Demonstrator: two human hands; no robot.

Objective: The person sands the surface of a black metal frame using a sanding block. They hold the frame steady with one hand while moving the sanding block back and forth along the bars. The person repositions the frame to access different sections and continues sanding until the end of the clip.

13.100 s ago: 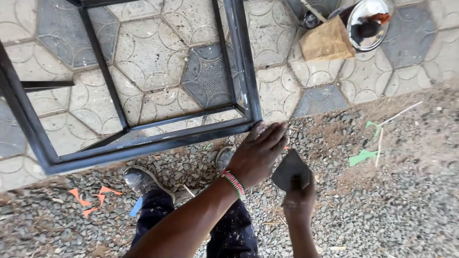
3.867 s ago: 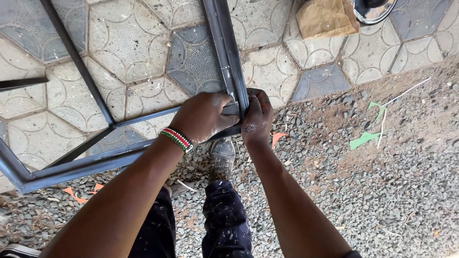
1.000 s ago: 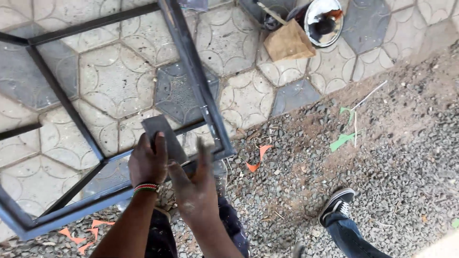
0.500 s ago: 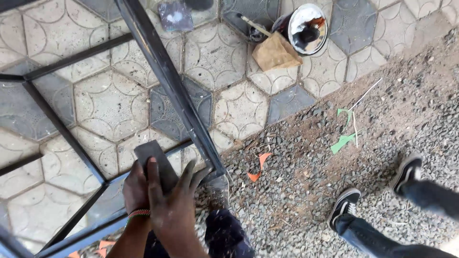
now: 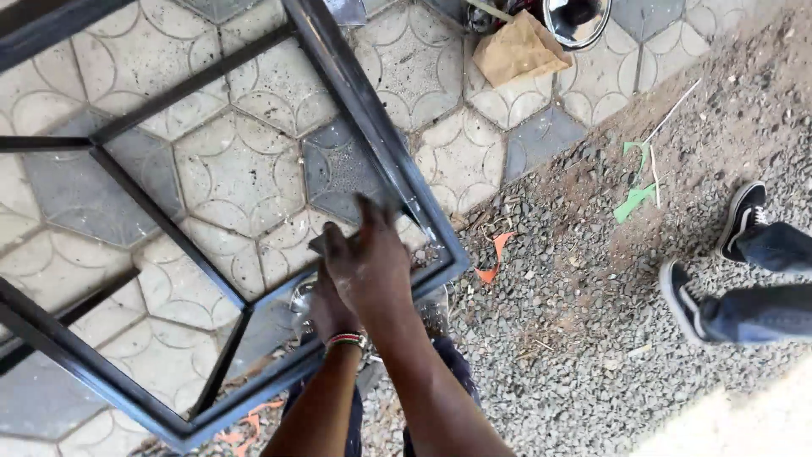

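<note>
A dark steel frame (image 5: pixel 372 127) of welded bars lies tilted over hexagonal paving. My right hand (image 5: pixel 368 262) rests palm down at the frame's near corner (image 5: pixel 452 262), pressing on a flat grey sheet (image 5: pixel 315 245); only a small edge of the sheet shows by the thumb. My left hand (image 5: pixel 321 309), with a beaded band at the wrist, sits under and behind the right hand, against the frame's lower bar. Its fingers are hidden.
Another person's legs in jeans and black sneakers (image 5: pixel 685 296) stand on the gravel at the right. A brown paper bag (image 5: pixel 518 49) and a shiny metal bowl (image 5: pixel 577 19) sit on the paving at the top. Green (image 5: pixel 634 199) and orange (image 5: pixel 495 258) scraps lie on the gravel.
My right hand has slid up over the grey sheet and now covers it, with the left hand lower behind. The view has shifted, and the other person's feet have moved further into view.
</note>
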